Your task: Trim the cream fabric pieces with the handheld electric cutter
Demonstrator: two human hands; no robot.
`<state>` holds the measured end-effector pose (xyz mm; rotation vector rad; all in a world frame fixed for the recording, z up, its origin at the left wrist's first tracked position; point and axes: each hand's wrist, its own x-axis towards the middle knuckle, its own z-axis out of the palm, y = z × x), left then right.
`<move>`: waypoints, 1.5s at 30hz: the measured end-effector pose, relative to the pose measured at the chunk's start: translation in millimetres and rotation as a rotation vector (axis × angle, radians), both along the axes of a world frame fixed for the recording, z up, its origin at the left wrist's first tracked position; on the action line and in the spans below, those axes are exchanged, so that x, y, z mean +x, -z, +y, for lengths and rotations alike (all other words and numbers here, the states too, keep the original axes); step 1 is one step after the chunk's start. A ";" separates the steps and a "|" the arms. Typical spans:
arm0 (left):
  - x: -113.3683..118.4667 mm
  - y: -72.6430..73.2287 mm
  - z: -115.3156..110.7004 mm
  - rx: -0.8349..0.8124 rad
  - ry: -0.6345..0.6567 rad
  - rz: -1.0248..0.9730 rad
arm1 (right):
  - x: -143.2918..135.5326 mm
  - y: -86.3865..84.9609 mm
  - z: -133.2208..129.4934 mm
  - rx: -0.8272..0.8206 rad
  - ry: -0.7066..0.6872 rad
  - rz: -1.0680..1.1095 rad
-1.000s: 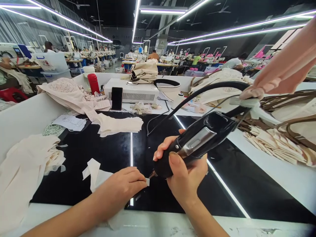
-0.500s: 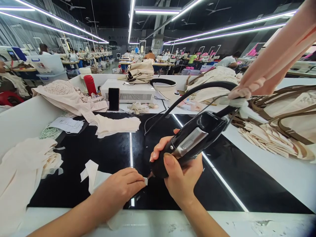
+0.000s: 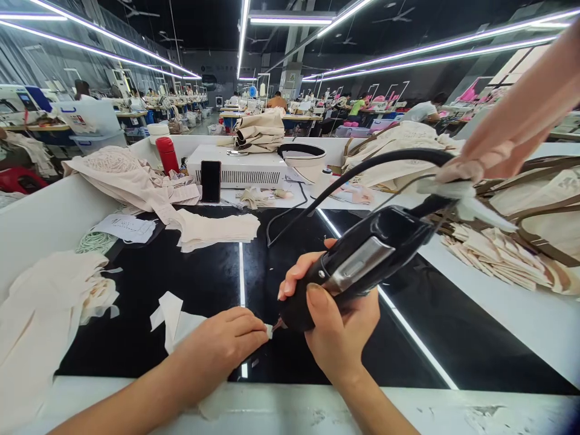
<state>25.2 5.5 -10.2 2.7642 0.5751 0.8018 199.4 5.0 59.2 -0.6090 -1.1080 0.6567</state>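
My right hand (image 3: 339, 326) is wrapped round a black handheld tool (image 3: 357, 263) with a silver panel. The tool slants down to the left, and its thin tip (image 3: 279, 324) is at the end of a white fabric strip (image 3: 270, 330). My left hand (image 3: 233, 338) pinches this strip against the glossy black surface (image 3: 203, 278), fingers pressed together. White fabric (image 3: 174, 323) with a folded end lies behind my left wrist. A black cord (image 3: 353, 175) and a knotted pink cloth (image 3: 480, 160) are at the tool's rear end.
Cream fabric piles lie at the left (image 3: 40, 320) and right (image 3: 502, 257). Farther back are fabric pieces (image 3: 217, 229), a phone (image 3: 211, 181), a red bottle (image 3: 167, 156) and a white vented box (image 3: 244, 169). The cord arches over the surface.
The tool and my right hand have shifted slightly to the right, and the tool's rear end has swung right with the pink cloth. My left hand stays nearly in place.
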 end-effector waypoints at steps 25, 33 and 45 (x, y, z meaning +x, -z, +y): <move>-29.7 -1.0 -10.0 -0.117 -0.115 0.121 | 1.8 -1.0 -7.4 0.007 -0.031 -0.005; -30.5 -1.7 -14.4 -0.052 -0.106 0.127 | 3.5 -0.1 -6.1 0.007 -0.052 0.001; -26.6 3.7 -14.4 -0.033 -0.135 0.075 | -15.5 2.1 10.9 0.005 -0.085 0.032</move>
